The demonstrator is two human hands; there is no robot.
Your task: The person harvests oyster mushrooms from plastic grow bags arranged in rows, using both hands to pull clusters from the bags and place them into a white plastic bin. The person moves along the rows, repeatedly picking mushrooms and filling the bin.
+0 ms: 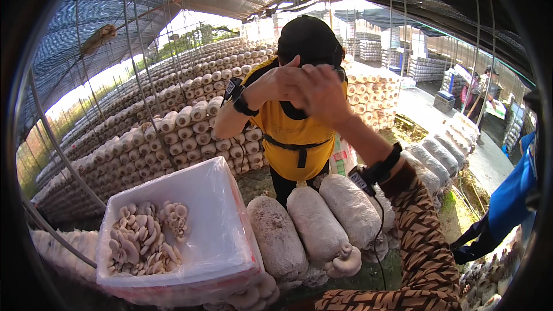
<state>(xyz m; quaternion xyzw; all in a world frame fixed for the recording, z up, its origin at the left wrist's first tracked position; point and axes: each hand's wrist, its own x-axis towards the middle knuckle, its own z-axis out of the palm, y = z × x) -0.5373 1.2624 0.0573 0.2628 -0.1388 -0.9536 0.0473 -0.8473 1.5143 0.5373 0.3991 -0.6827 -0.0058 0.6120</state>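
Note:
My right hand (326,93) is raised in front of a co-worker, its fingers blurred and overlapping the co-worker's hand (278,84); whether they touch or hold something I cannot tell. A black strap with a small device (363,181) circles my right wrist, above a brown patterned sleeve. My left hand is out of view. Below my arm lie whitish mushroom grow bags (317,220), one bearing an oyster mushroom cluster (344,262) at its near end. To their left, a white foam box (211,224) lined with clear plastic holds picked oyster mushrooms (140,237).
The co-worker wears a black cap and a yellow apron (298,138). Stacked rows of grow bags (190,134) stretch behind. A metal hoop (65,155) curves past the box on the left. Blue clothing (512,190) of another person shows at right. More mushrooms (252,296) grow below the box.

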